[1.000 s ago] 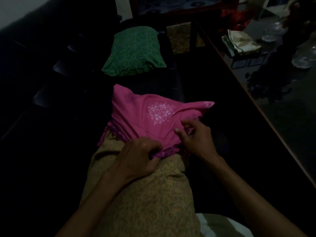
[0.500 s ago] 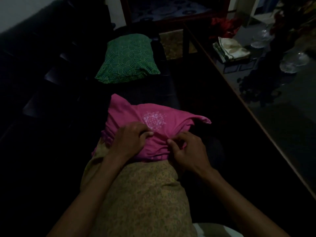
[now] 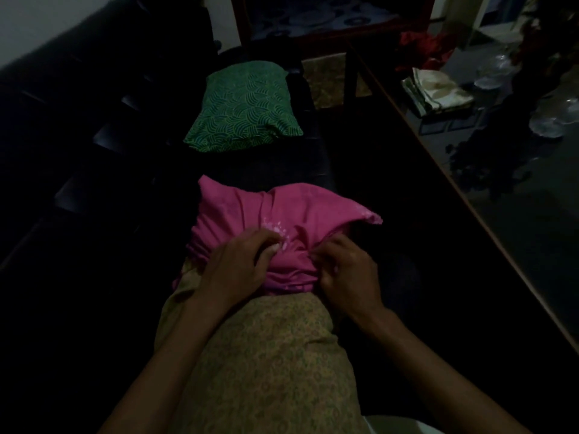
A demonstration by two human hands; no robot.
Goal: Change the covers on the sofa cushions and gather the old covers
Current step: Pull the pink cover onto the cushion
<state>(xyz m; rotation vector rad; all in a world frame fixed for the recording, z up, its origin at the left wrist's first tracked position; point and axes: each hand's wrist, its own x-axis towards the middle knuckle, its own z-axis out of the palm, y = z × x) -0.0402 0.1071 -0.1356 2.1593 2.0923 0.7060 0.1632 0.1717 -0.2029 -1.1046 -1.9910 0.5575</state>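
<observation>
**Both hands gathering a pink cover over the end of a cushion**

The left hand (image 3: 238, 264) lies on the bunched lower edge of the pink cover (image 3: 282, 211), its fingers curled into the cloth beside a white printed motif, which the folds partly hide. The right hand (image 3: 347, 267) grips the same bunched edge from the other side, fingers bent and pinching a fold of the pink cloth. The two hands sit close together, with a ridge of gathered fabric between them.

The pink cover sheathes only the far end of a cushion (image 3: 260, 364), which lies lengthwise toward the viewer; the near part of the cushion shows a tan patterned fabric. The far corners of the pink cover stand out loose, one pointing up at the left, one drooping to the right. Both forearms reach in from the lower edge of the view, over the tan fabric.

Farther along the dark sofa (image 3: 78, 126) rests a second cushion in a green cover (image 3: 244, 108) with a scalloped pattern, well apart from the pink one. To the right runs a glass-topped table (image 3: 470, 208) with a wooden edge. On it lie a folded pale cloth (image 3: 438, 89) and some clear glassware (image 3: 551, 120), too dim to make out in detail.
</observation>
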